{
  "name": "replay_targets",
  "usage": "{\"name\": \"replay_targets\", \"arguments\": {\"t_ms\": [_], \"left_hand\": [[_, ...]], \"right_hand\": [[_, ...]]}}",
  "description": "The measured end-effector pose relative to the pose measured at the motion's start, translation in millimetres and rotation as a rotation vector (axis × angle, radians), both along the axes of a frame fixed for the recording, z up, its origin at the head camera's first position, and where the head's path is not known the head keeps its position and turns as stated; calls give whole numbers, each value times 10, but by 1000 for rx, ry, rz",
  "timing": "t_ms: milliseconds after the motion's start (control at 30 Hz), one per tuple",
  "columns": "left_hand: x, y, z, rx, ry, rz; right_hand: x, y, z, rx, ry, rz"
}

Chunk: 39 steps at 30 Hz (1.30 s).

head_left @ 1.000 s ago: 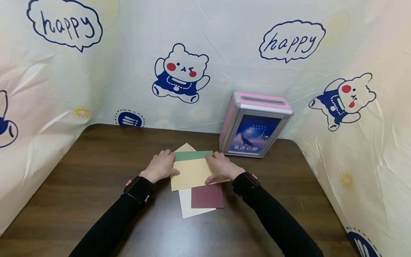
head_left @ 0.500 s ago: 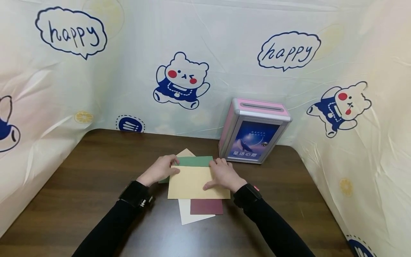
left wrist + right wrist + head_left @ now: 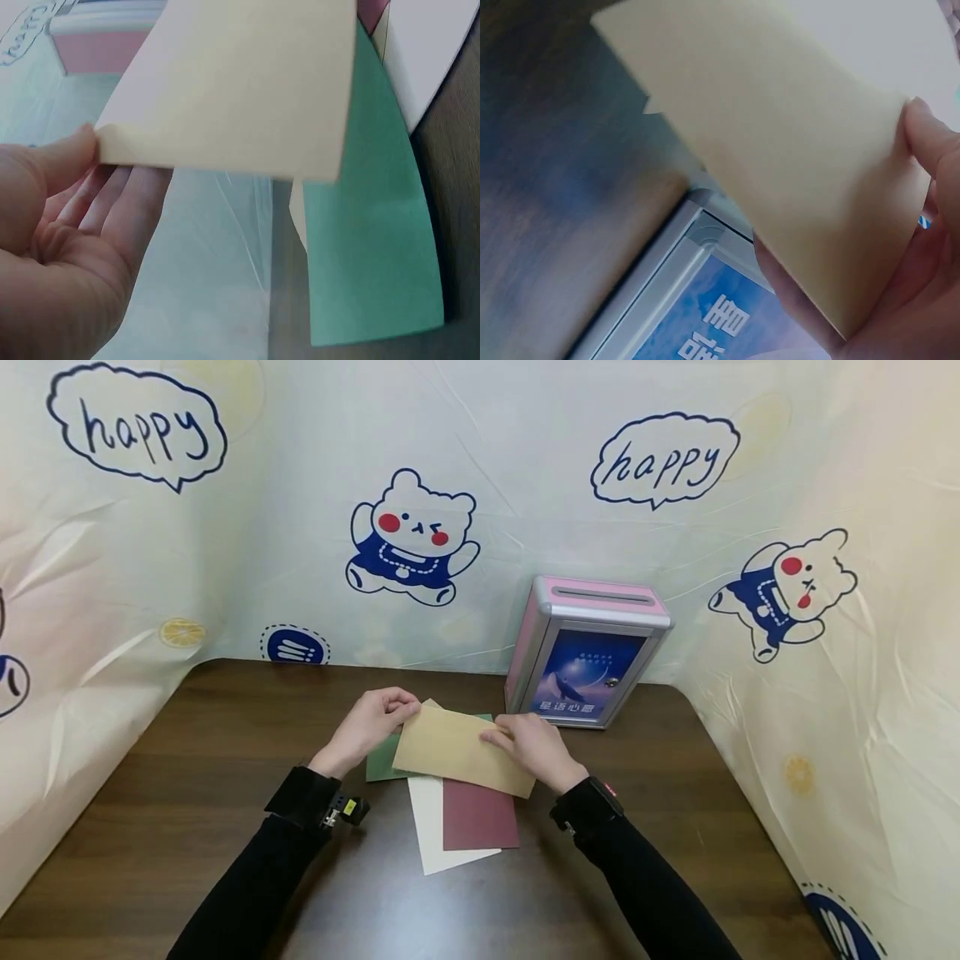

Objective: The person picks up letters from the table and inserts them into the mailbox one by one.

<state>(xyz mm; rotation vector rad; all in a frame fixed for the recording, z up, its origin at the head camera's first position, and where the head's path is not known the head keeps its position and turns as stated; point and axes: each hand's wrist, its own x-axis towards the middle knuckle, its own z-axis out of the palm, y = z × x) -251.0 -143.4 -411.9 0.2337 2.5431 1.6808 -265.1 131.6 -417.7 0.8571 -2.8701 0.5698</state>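
Note:
A pale yellow envelope is held slanted over a small pile of coloured paper pieces. My left hand pinches its upper left corner, thumb on the near face and fingers behind, as the left wrist view shows. At the other end my right hand grips it between thumb and fingers. Beneath lie a green piece, sticking out to the left, a maroon piece and a white piece toward the front. A beige corner peeks out behind the envelope's top edge.
A pink and silver box with a slot in its top and a blue picture on its door stands behind my right hand. The dark wooden table is enclosed by a printed curtain at the back and sides.
The left hand has raised the yellow envelope's left end, so the envelope now slants down to the right. More of the green piece shows at the left and more of the maroon piece in front.

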Motion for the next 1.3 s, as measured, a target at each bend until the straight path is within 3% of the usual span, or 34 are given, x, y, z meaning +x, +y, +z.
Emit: {"name": "replay_targets", "arguments": {"t_ms": [167, 333, 567, 700, 833, 1067, 1200, 1300], "left_hand": [[-23, 24, 42, -22, 31, 35], [-32, -10, 2, -58, 37, 3], [-11, -39, 10, 140, 48, -74], [20, -22, 88, 162, 116, -71], [82, 40, 270, 201, 193, -53], [346, 247, 809, 206, 318, -59], [510, 364, 1049, 210, 390, -132], [614, 435, 1173, 201, 442, -226]], "right_hand": [[9, 27, 82, -85, 18, 42], [28, 37, 173, -165, -19, 28], [64, 72, 255, -289, -63, -21], [69, 125, 254, -357, -88, -34], [73, 184, 247, -411, -134, -10], [173, 223, 298, -450, -193, 100], [286, 182, 443, -491, -203, 164], [346, 176, 534, -455, -119, 163]]}}
